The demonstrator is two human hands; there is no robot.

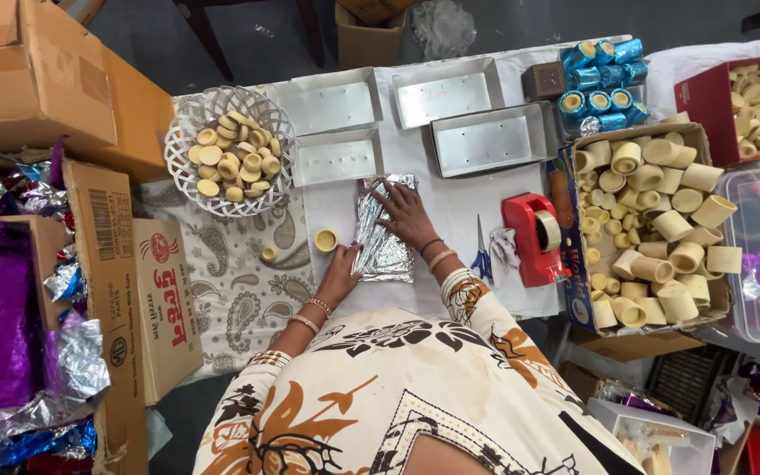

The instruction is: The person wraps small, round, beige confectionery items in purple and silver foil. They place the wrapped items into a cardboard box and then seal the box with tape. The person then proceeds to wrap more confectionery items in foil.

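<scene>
A crinkled sheet of silver foil [387,255] lies on the white table in front of me. My right hand [406,214] is spread flat on its upper part, fingers apart. My left hand [341,271] rests at the foil's left edge, fingertips touching it. Just left of that hand stands a small cream cup [326,239], and another small cream cup [269,253] lies further left on the patterned cloth.
A white wire basket [188,132] of cream cups sits at the left. Several silver trays [488,141] stand behind the foil. A red tape dispenser [531,239], blue-handled scissors [482,257], a box of cream cylinders [654,220] and blue foil-wrapped rolls [602,84] are at the right. Cardboard boxes [37,79] flank the left.
</scene>
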